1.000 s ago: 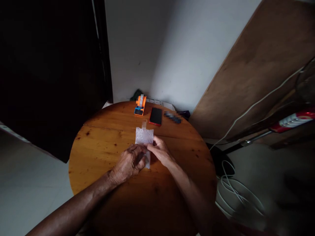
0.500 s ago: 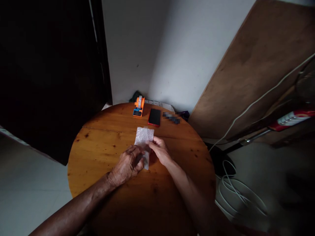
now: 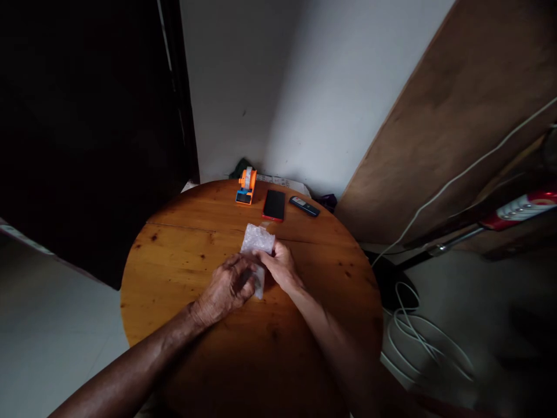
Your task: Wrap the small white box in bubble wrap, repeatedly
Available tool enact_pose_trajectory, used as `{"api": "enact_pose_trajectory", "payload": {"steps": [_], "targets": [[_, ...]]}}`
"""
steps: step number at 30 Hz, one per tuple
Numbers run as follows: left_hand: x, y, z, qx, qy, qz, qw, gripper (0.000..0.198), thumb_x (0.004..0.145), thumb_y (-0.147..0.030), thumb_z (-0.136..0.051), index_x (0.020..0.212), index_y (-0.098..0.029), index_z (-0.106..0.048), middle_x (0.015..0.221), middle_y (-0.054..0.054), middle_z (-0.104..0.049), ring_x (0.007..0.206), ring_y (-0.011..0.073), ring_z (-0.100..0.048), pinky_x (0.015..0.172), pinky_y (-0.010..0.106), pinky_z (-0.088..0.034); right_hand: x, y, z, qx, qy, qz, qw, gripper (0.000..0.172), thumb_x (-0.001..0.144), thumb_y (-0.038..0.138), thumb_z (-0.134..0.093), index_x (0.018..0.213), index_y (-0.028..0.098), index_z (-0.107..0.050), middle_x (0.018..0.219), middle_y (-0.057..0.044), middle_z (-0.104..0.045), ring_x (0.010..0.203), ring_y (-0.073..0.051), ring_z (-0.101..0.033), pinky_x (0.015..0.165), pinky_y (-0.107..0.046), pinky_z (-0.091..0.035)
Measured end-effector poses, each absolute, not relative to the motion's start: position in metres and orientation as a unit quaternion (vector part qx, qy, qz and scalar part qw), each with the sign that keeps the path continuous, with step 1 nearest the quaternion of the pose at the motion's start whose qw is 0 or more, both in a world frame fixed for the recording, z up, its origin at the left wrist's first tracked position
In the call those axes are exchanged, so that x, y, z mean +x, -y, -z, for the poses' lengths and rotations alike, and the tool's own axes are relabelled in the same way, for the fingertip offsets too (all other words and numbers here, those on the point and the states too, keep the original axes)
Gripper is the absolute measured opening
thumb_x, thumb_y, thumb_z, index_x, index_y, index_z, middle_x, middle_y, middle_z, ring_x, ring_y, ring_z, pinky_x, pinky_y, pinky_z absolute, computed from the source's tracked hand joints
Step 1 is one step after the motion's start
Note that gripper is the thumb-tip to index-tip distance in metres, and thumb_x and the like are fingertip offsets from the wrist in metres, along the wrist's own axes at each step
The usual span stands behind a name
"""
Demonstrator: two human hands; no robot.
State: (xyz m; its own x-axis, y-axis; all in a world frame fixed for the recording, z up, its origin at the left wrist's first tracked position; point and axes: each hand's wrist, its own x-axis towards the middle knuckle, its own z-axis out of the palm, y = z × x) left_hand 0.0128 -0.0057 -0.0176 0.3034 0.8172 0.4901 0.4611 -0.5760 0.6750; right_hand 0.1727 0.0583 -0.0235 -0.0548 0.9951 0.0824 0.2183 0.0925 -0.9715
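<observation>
Between my hands, over the middle of the round wooden table [image 3: 165, 255], is a piece of bubble wrap [image 3: 257, 237], folded or wrapped into a narrow strip. My right hand [image 3: 282, 267] grips its right edge, thumb on top. My left hand [image 3: 228, 285] is closed at its lower left side, fingers curled against the wrap. Whether anything lies inside the wrap I cannot tell. Beyond it rest an orange and blue tape dispenser [image 3: 246, 186] with a tape roll, a red-edged smartphone [image 3: 274, 205] and a small dark handset-like device [image 3: 304, 206].
A white wall [image 3: 243, 87] rises behind the table, with a dark door-like panel [image 3: 87, 116] at left. To the right are a brown board [image 3: 435, 128], a red and silver pole-like object [image 3: 517, 209] and a coiled white cable [image 3: 418, 331] on the floor.
The top of the bubble wrap has tilted slightly to the right. My right thumb has shifted a little to the left across it. My left hand is almost unmoved.
</observation>
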Motion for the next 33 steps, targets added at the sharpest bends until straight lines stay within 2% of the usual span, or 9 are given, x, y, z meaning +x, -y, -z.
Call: {"api": "enact_pose_trajectory", "payload": {"steps": [6,11,13,15,18,20,23,26,33], "targets": [[0.017,0.008,0.019,0.741,-0.437,-0.453,0.235,0.021,0.08,-0.011,-0.055,0.098,-0.018,-0.063,0.104,0.009,-0.061,0.095,0.0202,-0.063,0.085,0.035,-0.054,0.185,-0.05,0.003,-0.448,0.672,-0.446,0.386,0.016,0.071,0.031,-0.064,0.08,0.018,-0.065,0.072,0.0,-0.066,0.066,-0.015,-0.058,0.062,-0.026,-0.046],[0.019,0.01,0.022,0.705,-0.499,-0.452,0.224,0.017,0.077,-0.02,-0.062,0.093,-0.019,-0.06,0.1,0.007,-0.053,0.084,0.0198,-0.059,0.075,0.035,-0.053,0.19,-0.03,-0.02,-0.454,0.753,-0.356,0.316,0.006,0.076,0.022,-0.061,0.079,0.02,-0.065,0.067,0.003,-0.062,0.061,-0.013,-0.055,0.055,-0.022,-0.041],[0.018,0.01,0.023,0.678,-0.53,-0.458,0.224,0.024,0.073,-0.024,-0.066,0.095,-0.019,-0.056,0.095,0.005,-0.051,0.078,0.0185,-0.056,0.069,0.034,-0.052,0.19,-0.018,-0.022,-0.455,0.775,-0.315,0.304,0.007,0.08,0.02,-0.058,0.08,0.021,-0.066,0.07,0.003,-0.064,0.061,-0.012,-0.056,0.054,-0.022,-0.041],[0.016,0.009,0.025,0.66,-0.54,-0.47,0.227,0.038,0.071,-0.026,-0.069,0.104,-0.019,-0.053,0.097,0.005,-0.051,0.08,0.0189,-0.056,0.069,0.033,-0.051,0.191,-0.007,-0.02,-0.434,0.797,-0.278,0.315,0.01,0.084,0.019,-0.056,0.085,0.022,-0.066,0.081,0.001,-0.068,0.07,-0.014,-0.062,0.06,-0.023,-0.045],[0.014,0.008,0.026,0.669,-0.496,-0.489,0.26,0.054,0.069,-0.026,-0.071,0.118,-0.02,-0.05,0.117,0.01,-0.05,0.095,0.0212,-0.057,0.075,0.033,-0.052,0.196,0.007,-0.011,-0.384,0.827,-0.224,0.344,0.016,0.089,0.017,-0.051,0.093,0.022,-0.065,0.104,-0.004,-0.07,0.093,-0.016,-0.067,0.079,-0.026,-0.051],[0.012,0.007,0.026,0.693,-0.443,-0.485,0.296,0.045,0.07,-0.023,-0.07,0.111,-0.021,-0.054,0.125,0.011,-0.049,0.097,0.0208,-0.058,0.076,0.032,-0.051,0.199,0.014,-0.005,-0.367,0.844,-0.19,0.342,0.016,0.088,0.019,-0.056,0.101,0.023,-0.064,0.115,-0.007,-0.067,0.105,-0.019,-0.065,0.089,-0.029,-0.052],[0.007,0.004,0.023,0.724,-0.394,-0.465,0.322,0.023,0.068,-0.015,-0.065,0.089,-0.02,-0.057,0.118,0.009,-0.056,0.096,0.0211,-0.06,0.08,0.034,-0.05,0.2,0.021,0.006,-0.373,0.857,-0.143,0.325,0.034,0.08,0.022,-0.07,0.112,0.022,-0.06,0.125,-0.011,-0.063,0.118,-0.026,-0.06,0.099,-0.037,-0.049],[-0.002,0.002,0.015,0.759,-0.364,-0.433,0.323,0.02,0.066,-0.011,-0.062,0.083,-0.019,-0.057,0.104,0.008,-0.062,0.097,0.0229,-0.059,0.085,0.037,-0.047,0.199,0.022,0.017,-0.377,0.854,-0.123,0.338,0.034,0.081,0.017,-0.067,0.114,0.023,-0.058,0.125,-0.011,-0.063,0.118,-0.025,-0.06,0.101,-0.039,-0.049],[-0.007,0.008,0.004,0.709,-0.387,-0.384,0.446,0.037,0.071,-0.013,-0.064,0.106,-0.019,-0.054,0.105,0.006,-0.061,0.089,0.0177,-0.06,0.076,0.03,-0.049,0.2,0.007,0.018,-0.402,0.778,-0.263,0.405,0.025,0.081,0.022,-0.066,0.106,0.023,-0.061,0.116,-0.006,-0.067,0.105,-0.02,-0.064,0.09,-0.03,-0.051]]}}
